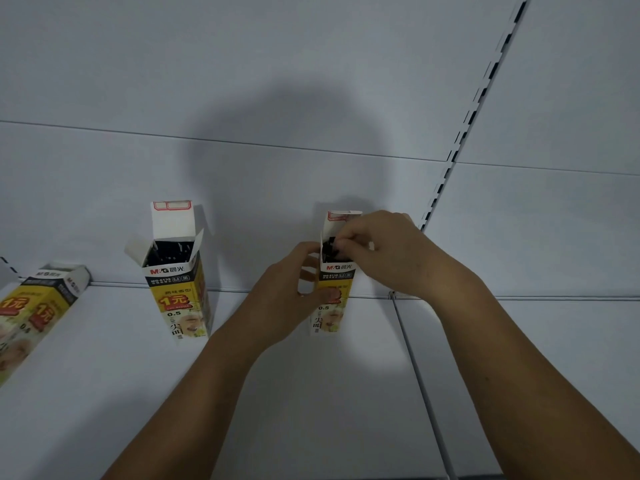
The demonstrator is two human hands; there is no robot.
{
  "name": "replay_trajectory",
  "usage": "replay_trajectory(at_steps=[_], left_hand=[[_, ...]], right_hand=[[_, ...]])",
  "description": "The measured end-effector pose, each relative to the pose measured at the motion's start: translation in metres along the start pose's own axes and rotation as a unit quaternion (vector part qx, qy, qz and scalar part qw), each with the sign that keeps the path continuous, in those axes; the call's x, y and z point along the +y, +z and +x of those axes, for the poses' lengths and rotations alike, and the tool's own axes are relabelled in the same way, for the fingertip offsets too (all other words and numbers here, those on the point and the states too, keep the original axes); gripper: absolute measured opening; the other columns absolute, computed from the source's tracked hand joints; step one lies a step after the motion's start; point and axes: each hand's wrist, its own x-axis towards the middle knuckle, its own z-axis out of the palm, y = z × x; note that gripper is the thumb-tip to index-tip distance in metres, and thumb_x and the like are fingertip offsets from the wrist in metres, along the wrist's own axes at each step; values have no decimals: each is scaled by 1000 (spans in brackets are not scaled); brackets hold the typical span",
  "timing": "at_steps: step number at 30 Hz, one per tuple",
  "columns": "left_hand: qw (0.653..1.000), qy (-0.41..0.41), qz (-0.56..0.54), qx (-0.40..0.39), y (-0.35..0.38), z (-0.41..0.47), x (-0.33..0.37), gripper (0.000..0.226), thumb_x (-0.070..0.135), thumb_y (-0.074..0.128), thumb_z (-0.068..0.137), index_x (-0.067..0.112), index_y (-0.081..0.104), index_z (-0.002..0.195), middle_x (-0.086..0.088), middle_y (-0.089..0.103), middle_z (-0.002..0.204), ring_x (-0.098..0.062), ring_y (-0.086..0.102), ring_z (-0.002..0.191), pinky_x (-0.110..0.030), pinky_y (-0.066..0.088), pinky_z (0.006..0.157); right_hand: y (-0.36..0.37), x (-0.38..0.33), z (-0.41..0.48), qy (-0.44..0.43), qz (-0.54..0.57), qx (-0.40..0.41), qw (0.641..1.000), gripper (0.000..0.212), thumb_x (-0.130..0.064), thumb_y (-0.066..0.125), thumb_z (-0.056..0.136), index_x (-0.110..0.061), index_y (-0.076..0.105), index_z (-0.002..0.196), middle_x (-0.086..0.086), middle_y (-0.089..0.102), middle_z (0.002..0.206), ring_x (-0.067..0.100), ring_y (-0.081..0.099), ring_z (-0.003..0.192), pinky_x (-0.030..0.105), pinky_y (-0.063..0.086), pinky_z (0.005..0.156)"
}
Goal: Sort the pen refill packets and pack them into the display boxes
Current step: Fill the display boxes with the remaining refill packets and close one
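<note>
1. The display box [331, 317] stands upright on the shelf [311, 393], right of centre, open end up.
2. Left hand [289, 289] grips its left side.
3. Right hand [379, 252] pinches dark refills [328, 247] at its mouth.

left grip [287, 289]: curled, clasping | right grip [377, 251]: fingertips pinching, wrist raised

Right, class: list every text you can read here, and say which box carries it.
"M&G 晨光": middle box, held box
"MG-6139": middle box
"1元": middle box, lying box
"0.5": middle box, held box
"尖叫": middle box, held box
Other small print: too blurred.
</note>
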Motion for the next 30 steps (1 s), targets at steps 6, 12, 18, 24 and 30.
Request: replay_trajectory(at_steps=[6, 12, 18, 24, 30], left_hand=[[1000, -1, -7, -4, 1, -1, 1, 58, 26, 83, 87, 41, 51, 133, 22, 65, 118, 3, 64, 105, -25, 61, 79], [1000, -3, -1, -1, 1, 0, 1, 59, 26, 83, 87, 39, 51, 134, 22, 66, 118, 6, 63, 105, -21, 60, 77], [1000, -1, 2, 0, 2, -1, 0, 59, 25, 83, 87, 39, 51, 135, 20, 66, 120, 4, 64, 106, -25, 61, 78], [1000, -1, 4, 5, 1, 0, 1, 63, 27, 84, 87, 40, 49, 137, 23, 65, 120, 6, 63, 106, -24, 60, 77], [999, 11, 35, 35, -2, -5, -7, 72, 41, 80, 88, 37, 42, 149, 22, 57, 132, 3, 57, 115, -14, 49, 80]], right_hand=[[-7, 11, 3, -21, 49, 90, 995, 19, -30, 72, 96, -31, 75, 114, -21, 72, 100, -16, 59, 86, 3, 36, 76], [-3, 6, 8, -32, 11, 23, 999, 12, -25, 72, 94, -30, 81, 99, -18, 73, 90, 3, 66, 87, 35, 52, 92], [1, 3, 14, -4, -44, -34, 998, 20, -24, 60, 101, -31, 79, 97, -13, 74, 88, 10, 68, 86, 47, 49, 99], [-3, -1, 13, -1, -47, -43, 998, 28, -24, 49, 106, -30, 76, 99, -16, 68, 88, 9, 60, 84, 49, 44, 100], [3, 3, -18, 3, 77, 134, 988, 15, -25, 64, 101, -30, 73, 112, -20, 66, 103, 4, 61, 88, 16, 47, 81]])
